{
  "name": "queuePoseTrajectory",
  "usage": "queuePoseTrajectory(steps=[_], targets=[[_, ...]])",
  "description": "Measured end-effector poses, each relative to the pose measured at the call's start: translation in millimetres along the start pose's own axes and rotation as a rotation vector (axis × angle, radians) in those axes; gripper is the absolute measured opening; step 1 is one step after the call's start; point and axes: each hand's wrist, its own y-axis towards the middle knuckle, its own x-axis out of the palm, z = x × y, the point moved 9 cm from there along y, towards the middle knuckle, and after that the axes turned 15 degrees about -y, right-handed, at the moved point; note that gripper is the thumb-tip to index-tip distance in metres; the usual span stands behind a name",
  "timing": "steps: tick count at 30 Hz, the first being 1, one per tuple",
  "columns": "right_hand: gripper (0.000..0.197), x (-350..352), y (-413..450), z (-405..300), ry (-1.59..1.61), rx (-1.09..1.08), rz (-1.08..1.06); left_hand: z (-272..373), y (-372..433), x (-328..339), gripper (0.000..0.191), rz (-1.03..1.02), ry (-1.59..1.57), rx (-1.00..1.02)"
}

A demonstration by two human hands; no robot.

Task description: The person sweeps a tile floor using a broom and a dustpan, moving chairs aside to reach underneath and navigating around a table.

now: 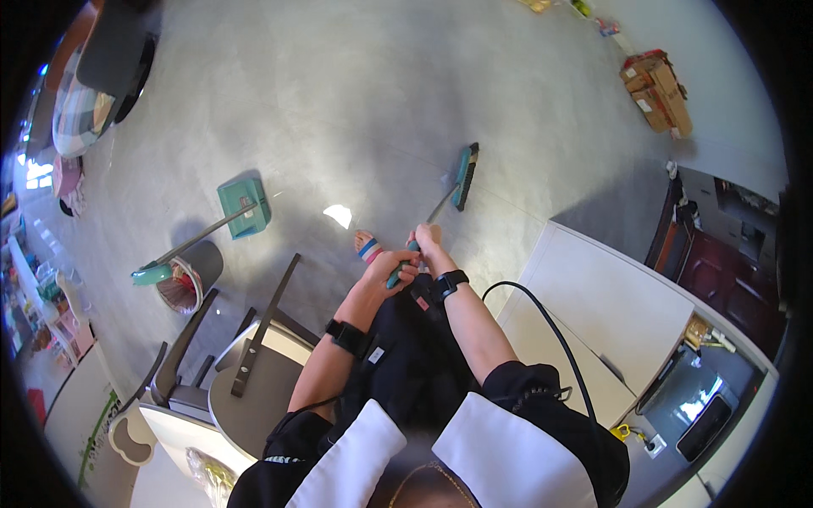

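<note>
Both of my hands grip the handle of a long-handled broom (pixel 440 207), which slants away from my body over the floor. My left hand (pixel 389 267) closes around the green grip near the handle's top end. Farther down, my right hand (pixel 427 239) wraps the handle just beyond it. The broom's teal head with dark bristles (pixel 465 176) is ahead of me, slightly right, down at the floor. Off to the left, a teal dustpan (pixel 255 223) with a long metal handle stands apart from both hands. My sandalled foot (pixel 365 244) shows just ahead of my left hand.
A grey waste bin (pixel 211 263) with a liner is beside the dustpan handle. Chairs (pixel 254 406) crowd the near left. A white cabinet (pixel 610 305) stands at right, with a phone (pixel 704 428) on a nearby surface. Flattened cardboard (pixel 660 92) lies by the wall.
</note>
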Motion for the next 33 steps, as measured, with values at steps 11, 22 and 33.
queuePoseTrajectory(steps=[11,22,33], targets=[[0.010,204,-71,-42,0.245,-0.142,-0.428,100,-135,-51,0.013,0.149,0.119,0.464],[0.029,196,-154,-61,-0.115,-0.328,-0.439,63,-195,-41,0.015,0.222,0.287,0.607],[0.027,119,-120,23,0.100,-0.053,-0.260,25,-160,-52,0.017,0.227,0.286,0.321]])
